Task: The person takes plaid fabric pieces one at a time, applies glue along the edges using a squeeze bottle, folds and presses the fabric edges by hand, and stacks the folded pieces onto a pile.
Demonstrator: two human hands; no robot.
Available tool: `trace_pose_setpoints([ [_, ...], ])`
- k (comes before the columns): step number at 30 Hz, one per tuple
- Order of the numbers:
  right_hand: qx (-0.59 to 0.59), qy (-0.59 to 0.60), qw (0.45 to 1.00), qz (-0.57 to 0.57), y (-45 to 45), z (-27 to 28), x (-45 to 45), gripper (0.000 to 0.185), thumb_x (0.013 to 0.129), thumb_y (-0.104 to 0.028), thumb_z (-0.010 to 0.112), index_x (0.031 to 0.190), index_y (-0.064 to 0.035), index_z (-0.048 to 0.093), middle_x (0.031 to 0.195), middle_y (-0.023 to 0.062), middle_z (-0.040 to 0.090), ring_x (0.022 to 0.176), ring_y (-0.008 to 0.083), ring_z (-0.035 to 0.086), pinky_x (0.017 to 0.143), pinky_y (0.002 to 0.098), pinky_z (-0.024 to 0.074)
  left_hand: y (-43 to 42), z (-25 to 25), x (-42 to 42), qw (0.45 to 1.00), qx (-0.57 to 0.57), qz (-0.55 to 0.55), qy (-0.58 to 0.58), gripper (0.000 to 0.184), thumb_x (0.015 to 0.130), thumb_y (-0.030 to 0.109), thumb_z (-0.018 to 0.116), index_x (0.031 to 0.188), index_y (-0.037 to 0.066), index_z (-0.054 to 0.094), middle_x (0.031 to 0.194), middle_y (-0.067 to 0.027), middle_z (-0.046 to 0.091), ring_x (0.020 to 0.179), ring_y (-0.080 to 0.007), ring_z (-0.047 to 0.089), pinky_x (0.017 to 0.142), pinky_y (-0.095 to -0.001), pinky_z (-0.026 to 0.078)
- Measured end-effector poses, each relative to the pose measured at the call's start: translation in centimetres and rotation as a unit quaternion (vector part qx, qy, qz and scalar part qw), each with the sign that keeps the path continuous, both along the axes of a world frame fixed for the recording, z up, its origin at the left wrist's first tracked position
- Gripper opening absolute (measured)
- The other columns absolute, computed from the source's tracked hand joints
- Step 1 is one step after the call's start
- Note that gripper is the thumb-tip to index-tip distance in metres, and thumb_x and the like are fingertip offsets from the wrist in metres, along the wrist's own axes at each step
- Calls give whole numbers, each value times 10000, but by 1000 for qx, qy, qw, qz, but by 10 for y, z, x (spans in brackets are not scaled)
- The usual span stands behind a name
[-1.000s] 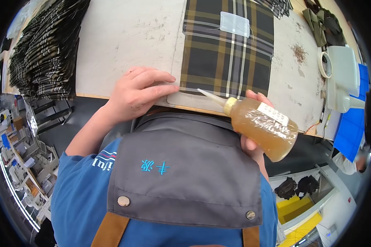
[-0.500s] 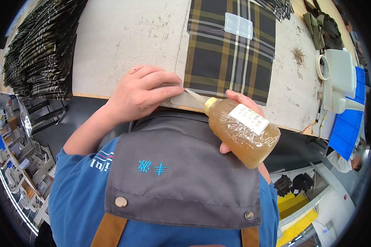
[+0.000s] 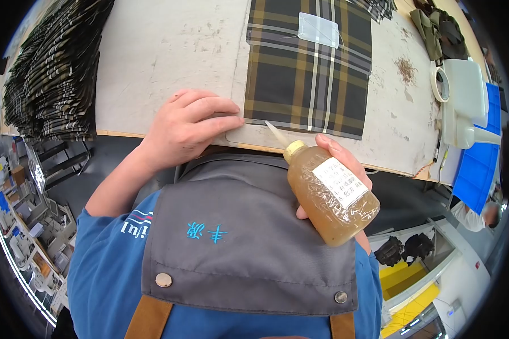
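A squeeze bottle (image 3: pixel 311 192) of cloudy amber liquid, with a white label and a yellow collar, is gripped by my right hand (image 3: pixel 345 155). Its long pale nozzle (image 3: pixel 276 134) points up and left, the tip at the lower edge of the dark plaid fabric piece (image 3: pixel 283 85). My left hand (image 3: pixel 195 121) lies on the table with its fingers stretched out, fingertips at the fabric's lower left corner. The left thumb is hidden. On the fabric's upper part sits a small whitish translucent rectangle (image 3: pixel 318 30) with loose threads.
A tall stack of folded plaid pieces (image 3: pixel 56 73) stands at the table's left. To the right are a roll of tape (image 3: pixel 440 85), a whitish plastic container (image 3: pixel 466 93), a blue tray (image 3: pixel 475 175) and dark green cloth (image 3: pixel 441 34). Brown crumbs (image 3: pixel 405 70) lie on the tabletop (image 3: pixel 169 51).
The nozzle tip has moved right along the fabric's lower edge, away from the left fingertips. The bottle is tilted more steeply. My left hand stays at the corner; the view has shifted slightly.
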State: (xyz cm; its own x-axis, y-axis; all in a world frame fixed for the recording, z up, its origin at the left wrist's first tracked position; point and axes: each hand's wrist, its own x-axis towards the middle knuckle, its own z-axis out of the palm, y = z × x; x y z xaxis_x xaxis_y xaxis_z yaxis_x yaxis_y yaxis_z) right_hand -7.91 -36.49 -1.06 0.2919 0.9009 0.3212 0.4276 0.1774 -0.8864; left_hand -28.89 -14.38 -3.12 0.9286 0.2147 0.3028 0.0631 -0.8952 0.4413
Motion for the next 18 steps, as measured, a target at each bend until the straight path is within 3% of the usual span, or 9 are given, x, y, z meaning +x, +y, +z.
trace_pose_setpoints([
  [1, -14, -1, 1000, -11, -3, 0, 0, 1000, 580, -428, 994, 1362, 6, 547, 1289, 204, 648, 1231, 316, 627, 1072, 392, 496, 0, 1, 0, 1000, 1, 2, 2, 338, 768, 69, 743, 1090, 170, 750, 1110, 24, 694, 1015, -195, 643, 854, -341, 472],
  [8, -24, -3, 999, -43, -17, 0, 4, 1009, 574, -441, 995, 1363, 7, 551, 1305, 207, 641, 1230, 307, 626, 1067, 391, 499, -1, 0, 1, 1000, -4, 6, 1, 332, 754, 51, 743, 1068, 156, 757, 1100, 14, 698, 998, -206, 641, 835, -345, 467],
  [10, 26, 11, 999, -40, -16, 0, 6, 943, 576, -250, 1014, 1331, 66, 544, 1236, 246, 672, 1145, 318, 679, 958, 364, 564, -1, 2, 2, 1000, -5, 6, 1, 336, 748, 42, 740, 1065, 152, 758, 1097, 10, 699, 995, -209, 642, 836, -344, 467],
  [16, -8, 113, 990, -82, -38, 0, 8, 998, 507, -177, 1032, 1350, 55, 550, 1289, 240, 647, 1179, 293, 654, 977, 370, 558, -1, 3, 3, 1000, -5, 2, 2, 362, 725, 11, 728, 1063, 140, 758, 1081, -6, 702, 975, -219, 648, 826, -343, 472],
  [18, 6, 88, 992, -88, -38, 0, 10, 1007, 494, -166, 1034, 1354, 43, 554, 1294, 236, 644, 1179, 290, 652, 986, 366, 553, -1, 3, 3, 1000, -6, 1, 2, 366, 721, 6, 726, 1061, 136, 757, 1077, -11, 702, 969, -221, 650, 822, -344, 474],
])
